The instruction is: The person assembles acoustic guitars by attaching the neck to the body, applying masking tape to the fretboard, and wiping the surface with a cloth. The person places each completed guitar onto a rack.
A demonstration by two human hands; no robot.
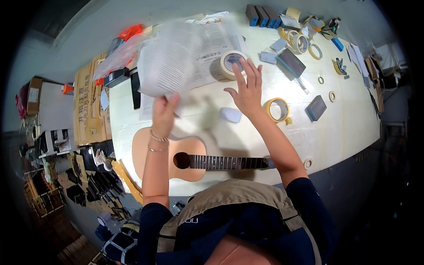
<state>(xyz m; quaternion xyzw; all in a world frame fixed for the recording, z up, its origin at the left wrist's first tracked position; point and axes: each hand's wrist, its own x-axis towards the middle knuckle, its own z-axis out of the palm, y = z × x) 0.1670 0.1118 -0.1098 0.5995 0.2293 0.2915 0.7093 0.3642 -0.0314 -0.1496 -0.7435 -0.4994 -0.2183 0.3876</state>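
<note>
A tan cloth apron [247,191] fronts bare hands [248,93], the left [164,114] gripping thin paper [167,64].

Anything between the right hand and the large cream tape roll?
Nothing visible: the right hand is spread open and partly overlaps the cream tape roll in this view, though contact can't be told. The paper sheet in the left hand is off to the roll's left.

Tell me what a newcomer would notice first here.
Likely the tan guitar lying near the front edge of the pale table, neck pointing right. Beyond its body, the left hand holds blurred paper; the open right hand is by a wide tape roll.
</note>
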